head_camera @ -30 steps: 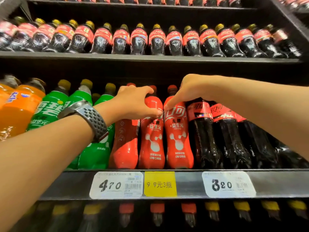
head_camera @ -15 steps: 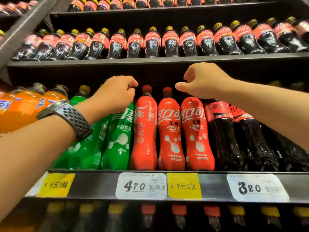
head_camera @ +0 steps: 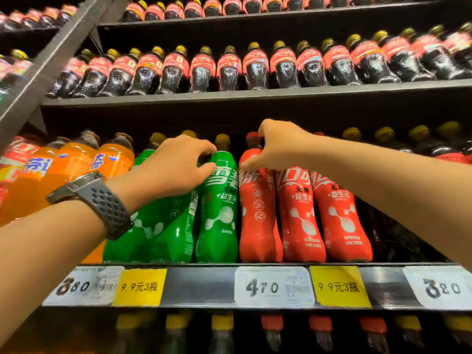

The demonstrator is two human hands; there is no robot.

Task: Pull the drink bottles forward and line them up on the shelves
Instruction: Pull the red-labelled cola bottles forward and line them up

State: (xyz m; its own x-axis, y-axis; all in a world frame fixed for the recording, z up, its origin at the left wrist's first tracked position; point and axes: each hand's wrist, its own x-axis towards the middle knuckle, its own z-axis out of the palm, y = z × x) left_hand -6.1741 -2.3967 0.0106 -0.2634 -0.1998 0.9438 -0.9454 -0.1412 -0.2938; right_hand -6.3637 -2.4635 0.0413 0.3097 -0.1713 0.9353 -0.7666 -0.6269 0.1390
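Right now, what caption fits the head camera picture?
Left hand grips a green bottle, right hand a red bottle.

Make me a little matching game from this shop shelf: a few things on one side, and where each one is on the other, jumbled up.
Things:
1. left hand
2. right hand
3. orange bottles
4. watch

Places:
A. left of the green bottles
B. on the neck of a red bottle
C. on the left wrist
D. on the neck of a green bottle

Pairs: 1-D, 2-B, 3-A, 4-C
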